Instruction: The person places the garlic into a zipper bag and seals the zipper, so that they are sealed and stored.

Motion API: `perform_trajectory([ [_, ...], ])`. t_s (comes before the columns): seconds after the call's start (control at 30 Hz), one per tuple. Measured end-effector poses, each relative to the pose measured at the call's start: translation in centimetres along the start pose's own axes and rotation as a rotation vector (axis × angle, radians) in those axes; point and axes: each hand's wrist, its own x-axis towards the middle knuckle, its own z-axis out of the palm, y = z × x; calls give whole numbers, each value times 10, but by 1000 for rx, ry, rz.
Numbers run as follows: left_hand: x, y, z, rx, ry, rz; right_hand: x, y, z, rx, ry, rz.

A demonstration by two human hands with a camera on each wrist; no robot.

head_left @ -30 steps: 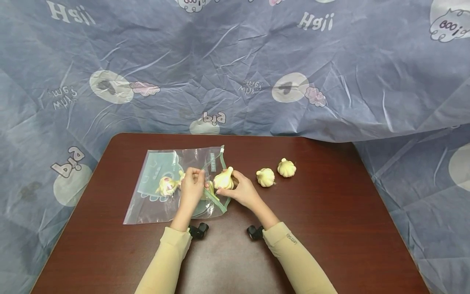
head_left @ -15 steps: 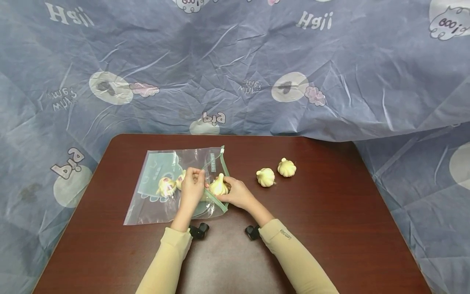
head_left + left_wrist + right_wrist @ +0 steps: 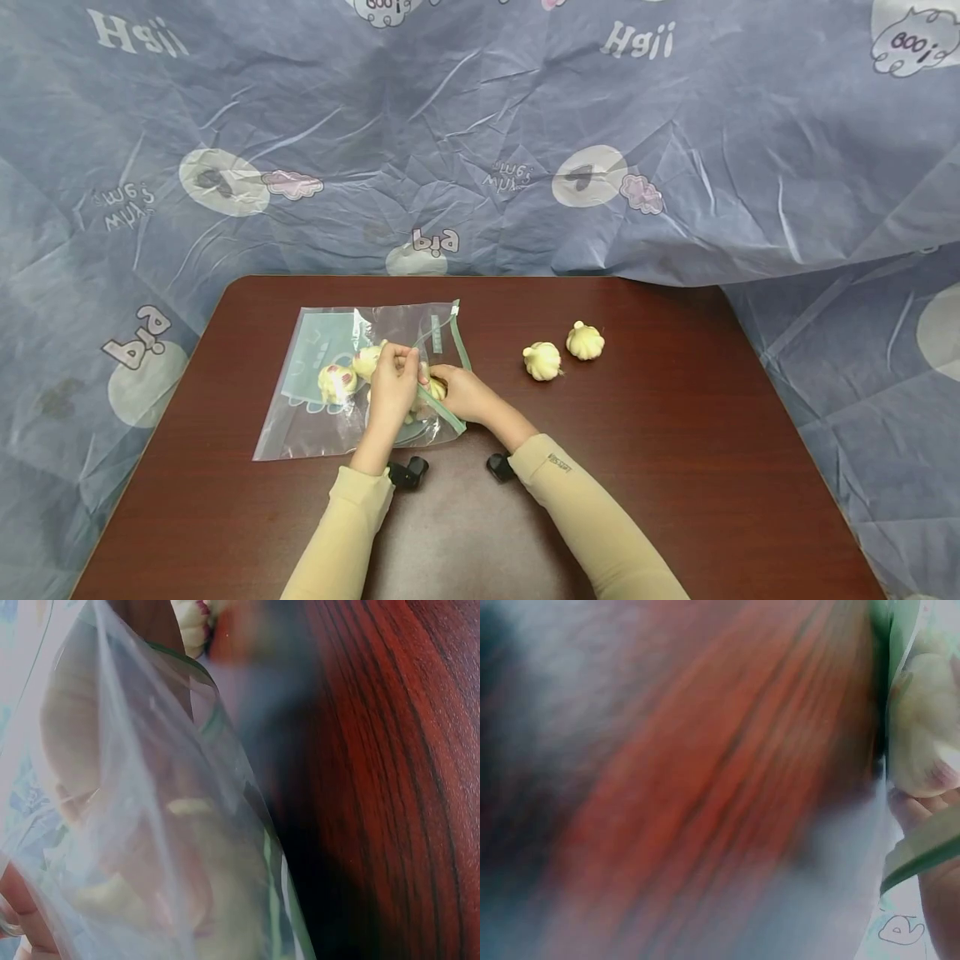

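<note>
A clear zip bag (image 3: 281,437) with a green-edged mouth lies flat on the table, its opening facing right. My left hand (image 3: 393,379) pinches the upper layer of plastic at the mouth and lifts it. Through that opening my right hand (image 3: 465,393) reaches in, fingers curled round a garlic bulb (image 3: 437,388), which the hand and plastic partly cover. Further inside lie more bulbs, including one garlic bulb (image 3: 337,383) at the left and another (image 3: 366,362) beside my left hand. The left wrist view shows bulbs blurred behind the plastic (image 3: 135,787).
Two loose garlic bulbs sit right of the bag, one nearer (image 3: 542,362) and one farther back (image 3: 585,342). Beneath everything is a dark red-brown wooden table (image 3: 675,433). A blue printed cloth (image 3: 480,133) hangs behind its far edge.
My right hand has moved left with its garlic bulb, from the bag's mouth to inside it. Bulbs inside have shifted slightly. My left hand keeps its pinch in place.
</note>
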Motion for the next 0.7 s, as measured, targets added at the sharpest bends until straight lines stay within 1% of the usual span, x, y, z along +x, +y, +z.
perform_trajectory([
  [0.07,0,0,0,-1,-1,-4,2,-1,0,-14,-10,-7],
  [0.17,0,0,1,-2,15,-1,2,-2,0,-19,-21,-11],
  [0.23,-1,1,1,-7,22,-1,1,-2,-1,-8,-20,-3],
  [0.33,-1,1,1,-14,16,-1,-2,-1,-3,28,-7,16],
  [0.43,-1,1,1,-28,7,-3,-7,1,-7,104,10,29],
  [0.57,-1,0,1,-46,6,-8,-13,2,-14,235,38,18],
  [0.7,0,0,1,-46,9,-9,-22,2,-23,316,101,6],
])
